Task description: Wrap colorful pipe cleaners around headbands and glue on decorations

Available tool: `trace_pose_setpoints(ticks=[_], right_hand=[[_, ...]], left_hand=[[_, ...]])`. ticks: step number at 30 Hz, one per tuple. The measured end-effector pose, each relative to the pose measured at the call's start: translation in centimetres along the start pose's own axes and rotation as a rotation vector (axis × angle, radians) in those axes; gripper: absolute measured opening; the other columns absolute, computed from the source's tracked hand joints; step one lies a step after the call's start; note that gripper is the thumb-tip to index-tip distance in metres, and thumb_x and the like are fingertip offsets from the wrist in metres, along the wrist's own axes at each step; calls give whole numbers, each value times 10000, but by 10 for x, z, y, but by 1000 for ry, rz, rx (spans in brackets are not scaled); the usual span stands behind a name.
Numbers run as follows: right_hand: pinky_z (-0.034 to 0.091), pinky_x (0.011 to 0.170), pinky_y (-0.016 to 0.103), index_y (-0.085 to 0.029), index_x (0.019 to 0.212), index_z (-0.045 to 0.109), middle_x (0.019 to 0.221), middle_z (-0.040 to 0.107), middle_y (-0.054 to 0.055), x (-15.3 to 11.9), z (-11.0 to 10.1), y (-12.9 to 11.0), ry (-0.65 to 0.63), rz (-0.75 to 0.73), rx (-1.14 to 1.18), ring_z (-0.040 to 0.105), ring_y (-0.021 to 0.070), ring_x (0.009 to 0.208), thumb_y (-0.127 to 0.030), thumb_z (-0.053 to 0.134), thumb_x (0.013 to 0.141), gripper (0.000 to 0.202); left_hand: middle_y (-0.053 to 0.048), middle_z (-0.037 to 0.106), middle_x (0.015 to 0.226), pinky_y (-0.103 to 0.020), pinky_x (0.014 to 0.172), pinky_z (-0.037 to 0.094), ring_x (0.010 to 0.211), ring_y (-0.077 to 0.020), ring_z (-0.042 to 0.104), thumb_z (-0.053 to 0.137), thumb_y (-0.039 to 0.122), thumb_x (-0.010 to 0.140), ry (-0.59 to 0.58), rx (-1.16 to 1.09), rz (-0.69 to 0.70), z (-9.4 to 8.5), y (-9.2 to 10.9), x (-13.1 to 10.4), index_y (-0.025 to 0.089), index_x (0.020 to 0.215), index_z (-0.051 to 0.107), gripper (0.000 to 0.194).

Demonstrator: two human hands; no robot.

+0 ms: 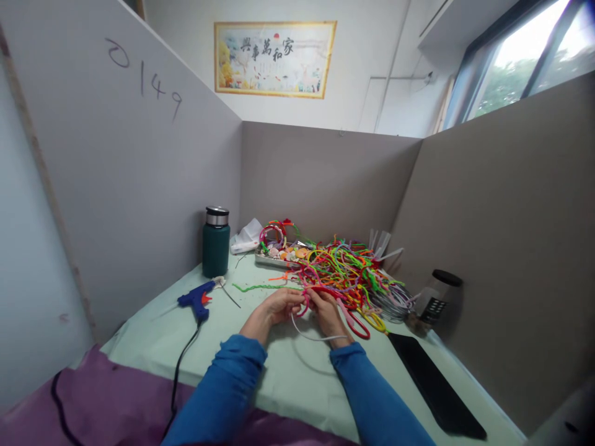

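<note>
My left hand [281,305] and my right hand [326,311] meet above the pale green table, fingers pinched on a small pink loop [304,305] between them. A white cord [309,337] hangs from the loop and curves right, across my right wrist. Just beyond and to the right of my right hand lie red-handled scissors [357,324]. Behind my hands spreads a large tangled heap of bright coloured cords [346,266]. A twisted green cord [260,287] lies beyond my left hand.
Left stand a dark green bottle [216,243] and a blue glue gun [198,300] with a black cable. Behind is a metal tray [272,261] of small pieces. At right are a clear jar [434,300] and a black flat object [437,385]. Grey partitions [325,179] enclose the table.
</note>
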State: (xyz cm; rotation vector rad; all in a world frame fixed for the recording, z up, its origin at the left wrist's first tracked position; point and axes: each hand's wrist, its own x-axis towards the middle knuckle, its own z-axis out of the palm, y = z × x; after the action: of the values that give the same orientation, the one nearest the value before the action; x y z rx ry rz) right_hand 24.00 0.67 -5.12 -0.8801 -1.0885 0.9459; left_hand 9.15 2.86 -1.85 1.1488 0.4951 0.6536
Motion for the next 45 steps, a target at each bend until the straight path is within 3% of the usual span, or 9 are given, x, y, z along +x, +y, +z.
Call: trace_pose_setpoints(ticks=[4,8,11,15,22,27,31,38,45], right_hand=[[317,503,274,-198,642,630,554,470,-15,-2,-1,-1,46,-76,-154,388,136,532,-427,657,717,242],[321,505,273,-198,618,602,557,456,-18,-6,0,-3,41,-128,-244,379,136,537,-459,613,747,291],[302,497,274,-208,591,565,544,412,-27,-6,2,-6,36,-118,-258,347,134,525,-472,607,753,313],[281,500,280,-210,541,510,533,379,-37,-8,4,-10,37,-121,-247,319,128,518,-474,614,751,353],[280,496,283,-204,550,551,515,403,-37,-7,6,-13,68,-66,-157,337,127,504,-473,665,693,325],[296,488,283,-207,587,602,524,436,-20,-7,6,-15,29,-43,-168,358,132,504,-486,670,689,304],[288,484,289,-223,554,582,511,427,-14,-8,6,-17,8,-57,-197,347,138,498,-509,683,678,328],[266,475,280,-213,547,579,503,431,-29,-7,6,-14,23,-19,-124,333,121,484,-516,724,646,351],[269,457,271,-204,566,582,497,415,-34,-5,3,-7,22,-16,-135,345,119,481,-520,696,684,356]], left_hand=[[12,513,525,-220,465,285,440,-75,395,667,167,637,238,362,85,-3,-9,8,126,722,659,94],[-23,618,616,-246,558,375,581,-139,514,640,160,658,483,737,303,-6,-15,17,152,727,709,98],[-26,667,702,-249,641,406,673,-153,561,625,160,678,517,901,426,-5,-15,19,166,739,719,112],[-17,662,708,-230,629,395,642,-124,542,608,186,715,527,947,466,-3,-14,18,155,737,696,96],[-3,576,577,-225,552,334,574,-110,474,637,382,720,505,734,420,-4,-14,18,135,623,659,266],[16,486,484,-227,449,228,436,-70,342,664,549,655,448,476,217,-4,-12,15,120,586,615,437],[28,433,438,-231,411,187,387,-59,307,679,497,669,400,287,89,-4,-9,11,124,560,591,399],[1,519,508,-219,393,240,383,-54,343,609,351,791,333,38,-20,5,1,8,119,692,617,251],[-34,583,558,-204,369,291,351,-69,403,459,464,880,346,-85,-36,1,1,8,141,713,548,374]])
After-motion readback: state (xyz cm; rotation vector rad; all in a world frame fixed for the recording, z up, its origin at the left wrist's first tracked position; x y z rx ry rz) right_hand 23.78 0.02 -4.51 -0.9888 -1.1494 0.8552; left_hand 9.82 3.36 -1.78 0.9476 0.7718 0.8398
